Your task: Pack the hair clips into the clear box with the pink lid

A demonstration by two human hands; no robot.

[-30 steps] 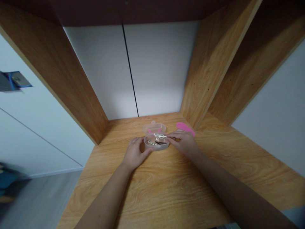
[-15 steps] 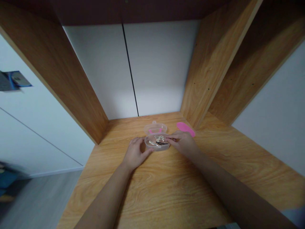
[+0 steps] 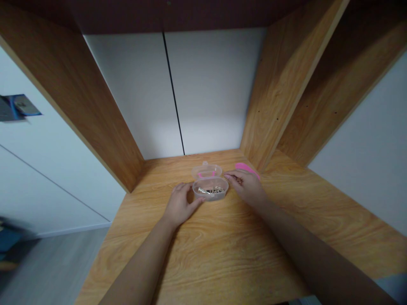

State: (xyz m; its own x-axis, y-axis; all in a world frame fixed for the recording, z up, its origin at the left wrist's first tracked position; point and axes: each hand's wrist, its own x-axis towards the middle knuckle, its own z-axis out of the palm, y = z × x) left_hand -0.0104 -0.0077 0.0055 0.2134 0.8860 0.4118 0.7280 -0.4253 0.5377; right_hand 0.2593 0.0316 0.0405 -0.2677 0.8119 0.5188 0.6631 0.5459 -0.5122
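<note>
Wooden desk [image 3: 203, 250] carries an open clear plastic case [image 3: 210, 191] with small metal tools [image 3: 210, 191] inside, the left hand [image 3: 181, 206] resting loosely curled against it, the right hand [image 3: 246, 188] pinching its fingers [image 3: 228, 176] closed just beside the rim, nothing visible between them.

A case [image 3: 208, 178] lay open on the desk [image 3: 178, 262], its lid [image 3: 206, 171] behind its base [image 3: 210, 189], with tools [image 3: 210, 191] in the base. The left hand [image 3: 181, 205] was just left of the base, the right hand [image 3: 246, 187] just right, and a flat piece [image 3: 249, 168] lay behind that hand.
</note>
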